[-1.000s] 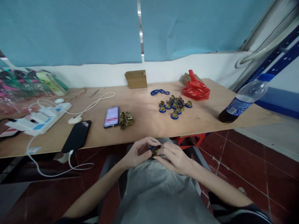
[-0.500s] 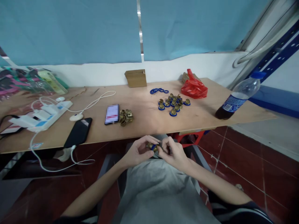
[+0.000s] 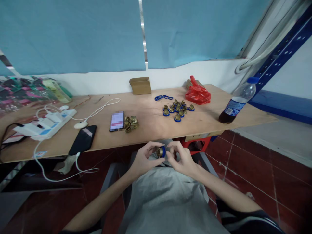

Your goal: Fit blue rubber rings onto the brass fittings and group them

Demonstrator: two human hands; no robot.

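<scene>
Above my lap, my left hand (image 3: 145, 158) is closed by thumb and fingertips on a small round brass-coloured metal fitting (image 3: 160, 151) with a blue ring around its right end. Just right of it is my right hand (image 3: 181, 159), its thumb and forefinger apart beside the ring, with nothing visible between them. On the table, several brass fittings with blue rings (image 3: 179, 109) stand in a cluster. Loose blue rings (image 3: 163, 97) lie behind them. Several brass fittings without rings (image 3: 131, 123) are piled beside a lit phone (image 3: 117, 121).
A cola bottle (image 3: 237, 102) stands at the table's right, with a red plastic bag (image 3: 198, 93) behind. A cardboard box (image 3: 140, 85) is against the wall. On the left are a black phone (image 3: 83, 139), a white power strip (image 3: 55, 123), cables and packed bottles (image 3: 24, 91).
My right fingers have drawn back slightly from the fitting. The fitting has turned in my left hand, so its blue ring now faces right. The view has shifted slightly.
</scene>
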